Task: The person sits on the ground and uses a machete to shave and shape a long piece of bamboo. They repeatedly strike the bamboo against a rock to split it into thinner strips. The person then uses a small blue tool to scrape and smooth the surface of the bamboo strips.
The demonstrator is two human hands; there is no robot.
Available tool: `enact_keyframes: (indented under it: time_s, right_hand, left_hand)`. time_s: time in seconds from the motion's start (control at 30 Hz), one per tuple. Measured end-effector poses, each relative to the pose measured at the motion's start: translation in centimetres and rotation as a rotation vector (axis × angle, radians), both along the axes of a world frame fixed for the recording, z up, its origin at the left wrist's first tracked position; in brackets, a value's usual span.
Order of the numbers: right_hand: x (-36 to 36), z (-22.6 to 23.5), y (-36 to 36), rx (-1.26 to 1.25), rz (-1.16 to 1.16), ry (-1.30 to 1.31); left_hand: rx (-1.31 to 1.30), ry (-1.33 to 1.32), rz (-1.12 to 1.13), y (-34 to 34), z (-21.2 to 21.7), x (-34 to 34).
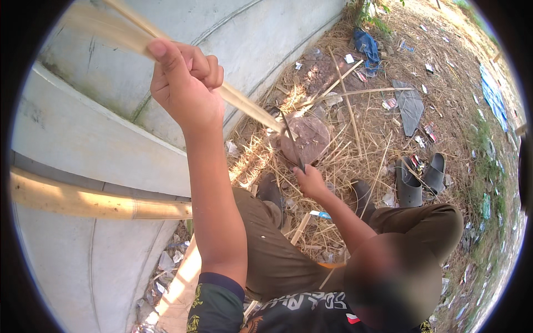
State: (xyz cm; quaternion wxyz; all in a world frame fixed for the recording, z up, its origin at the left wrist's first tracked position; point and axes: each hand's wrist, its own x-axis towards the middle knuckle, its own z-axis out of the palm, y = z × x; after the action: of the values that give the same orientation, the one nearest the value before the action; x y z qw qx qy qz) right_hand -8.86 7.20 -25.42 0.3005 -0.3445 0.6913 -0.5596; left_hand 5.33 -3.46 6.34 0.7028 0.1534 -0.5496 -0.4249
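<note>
My left hand [189, 91] is raised and closed around a long, pale bamboo strip [250, 107]. The strip slants down to the right, its lower end by a round wooden block [313, 136] on the ground; its upper part is blurred. In my right hand [311, 182], lower and to the right, is the handle of a knife [293, 140] with a long dark blade. That blade crosses in front of the block and lies close to the strip's lower end; whether they touch, I cannot tell.
A pale concrete wall [266, 28] rises on the left, with a thick bamboo pole [105, 201] along it. Thin bamboo strips [347, 102] and straw litter the ground. Dark slippers [410, 186], a grey sheet [409, 108] and blue cloth [366, 47] lie to the right.
</note>
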Motion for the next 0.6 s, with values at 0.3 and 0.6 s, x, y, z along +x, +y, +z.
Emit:
enact_keyframes:
  time_s: [0.3,0.6]
  right_hand:
    - [-5.6,18.7,-1.5,-0.528,-0.094,-0.368]
    - [-4.0,7.3,-1.1,0.116,-0.046,-0.395]
  left_hand:
    - [-0.028,-0.028,-0.072,-0.2,-1.0,1.5]
    - [-0.052,-0.024,-0.158,0.6,-0.7,0.4]
